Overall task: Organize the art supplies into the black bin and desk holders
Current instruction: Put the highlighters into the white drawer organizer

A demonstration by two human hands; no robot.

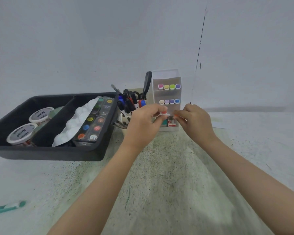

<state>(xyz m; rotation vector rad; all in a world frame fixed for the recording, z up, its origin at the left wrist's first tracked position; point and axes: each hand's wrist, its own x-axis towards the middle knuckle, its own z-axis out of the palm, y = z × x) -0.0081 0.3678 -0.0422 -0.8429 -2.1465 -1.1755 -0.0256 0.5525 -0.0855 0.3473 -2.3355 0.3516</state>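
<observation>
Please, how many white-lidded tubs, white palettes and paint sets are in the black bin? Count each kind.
White-lidded tubs: 2
White palette: 1
Paint set: 1
Total: 4

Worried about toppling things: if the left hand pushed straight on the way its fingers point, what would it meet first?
Probably the clear marker holder, at its third row, where the left hand pinches a red-capped marker; depth is unclear.
</observation>
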